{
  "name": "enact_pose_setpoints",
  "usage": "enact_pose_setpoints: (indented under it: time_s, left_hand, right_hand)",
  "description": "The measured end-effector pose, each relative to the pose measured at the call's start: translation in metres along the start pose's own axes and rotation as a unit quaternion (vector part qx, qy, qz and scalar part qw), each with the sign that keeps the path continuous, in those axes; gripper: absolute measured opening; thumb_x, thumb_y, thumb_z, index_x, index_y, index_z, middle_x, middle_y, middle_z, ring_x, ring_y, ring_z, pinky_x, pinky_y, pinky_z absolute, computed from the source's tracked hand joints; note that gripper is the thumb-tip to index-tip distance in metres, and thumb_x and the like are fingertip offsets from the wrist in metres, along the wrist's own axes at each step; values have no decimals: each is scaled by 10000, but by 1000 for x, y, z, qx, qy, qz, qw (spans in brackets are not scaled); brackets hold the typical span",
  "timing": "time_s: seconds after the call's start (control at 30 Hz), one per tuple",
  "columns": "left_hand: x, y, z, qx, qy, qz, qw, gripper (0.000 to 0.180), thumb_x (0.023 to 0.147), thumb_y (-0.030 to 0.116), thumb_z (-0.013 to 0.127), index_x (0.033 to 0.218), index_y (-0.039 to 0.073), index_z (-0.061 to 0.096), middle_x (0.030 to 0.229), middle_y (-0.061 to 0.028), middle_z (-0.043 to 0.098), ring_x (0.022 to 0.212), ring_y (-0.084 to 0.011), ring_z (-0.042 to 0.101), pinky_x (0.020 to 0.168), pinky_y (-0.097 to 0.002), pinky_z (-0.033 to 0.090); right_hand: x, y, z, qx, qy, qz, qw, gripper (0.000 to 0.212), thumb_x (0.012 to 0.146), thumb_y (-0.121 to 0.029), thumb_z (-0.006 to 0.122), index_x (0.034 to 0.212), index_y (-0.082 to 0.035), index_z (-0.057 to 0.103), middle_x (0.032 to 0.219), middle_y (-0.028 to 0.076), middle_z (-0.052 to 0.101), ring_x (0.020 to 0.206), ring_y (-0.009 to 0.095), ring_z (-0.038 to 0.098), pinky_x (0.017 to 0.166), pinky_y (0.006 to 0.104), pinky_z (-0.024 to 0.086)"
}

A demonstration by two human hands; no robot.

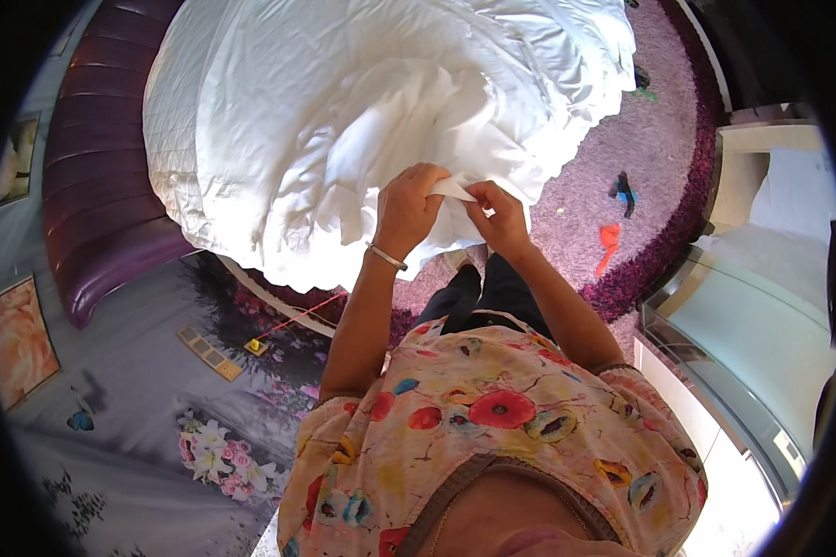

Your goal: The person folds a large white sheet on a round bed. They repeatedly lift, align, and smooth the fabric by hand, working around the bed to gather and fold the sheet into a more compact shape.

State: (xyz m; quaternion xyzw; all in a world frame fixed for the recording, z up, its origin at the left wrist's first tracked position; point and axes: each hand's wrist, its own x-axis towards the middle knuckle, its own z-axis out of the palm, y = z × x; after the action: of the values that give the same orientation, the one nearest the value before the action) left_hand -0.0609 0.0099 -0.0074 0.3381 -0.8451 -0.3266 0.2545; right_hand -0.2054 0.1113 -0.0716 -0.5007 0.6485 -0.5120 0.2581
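A large white bed sheet [269, 121] lies spread and wrinkled in front of me, its near part bunched into folds. My left hand [411, 209] is closed on the sheet's edge, with a bracelet round the wrist. Just to its right, my right hand [499, 219] pinches the same edge between thumb and fingers. A short strip of the edge is stretched between the two hands, raised in front of my body. Whatever lies beneath the sheet is covered by it.
A purple padded headboard [111, 186] curves along the left. On the right, a pink-purple rug [659, 158] bears a red item [607, 247] and a dark one [626, 195]. A glass-sided counter [762, 288] stands at far right. A red cord hangs from a wall socket [255, 346].
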Motion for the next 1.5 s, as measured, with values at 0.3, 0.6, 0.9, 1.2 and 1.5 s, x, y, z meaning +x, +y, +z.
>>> enact_pose_setpoints:
  time_s: [0.3,0.6,0.9,1.2,1.5]
  left_hand:
    - [26,59,-34,-78,107,-11,991,271,752,-32,564,999,43,643,923,-129,676,777,-267,660,699,-321,511]
    - [62,48,-48,32,254,-68,964,170,829,-15,592,971,24,677,861,-114,684,699,-203,631,655,-290,496]
    - [118,45,69,238,158,-5,958,377,781,55,668,1153,81,619,1006,-129,624,940,-332,584,818,-407,486]
    - [164,125,150,41,170,-52,983,127,781,5,596,900,-4,640,854,-177,661,764,-354,642,670,-402,512]
    - [175,149,138,21,277,-111,954,261,756,-46,558,997,7,641,907,-165,661,795,-322,652,710,-345,517]
  right_hand:
    - [9,58,15,-82,21,62,994,151,835,-130,608,958,-53,650,911,141,667,850,338,627,735,395,497]
    - [115,-28,-191,245,231,69,939,235,965,-182,472,828,-50,610,719,-5,596,649,68,512,593,233,426]
    - [167,-2,-231,10,-118,0,993,141,833,-122,666,944,-34,668,698,98,647,617,113,576,616,280,478]
    - [194,21,-257,-11,-277,-31,960,147,792,-114,625,907,-22,631,731,112,644,607,189,596,599,308,468]
    - [178,110,-254,-228,-154,-48,960,106,743,-135,588,822,-69,614,765,111,655,717,319,632,653,414,500]
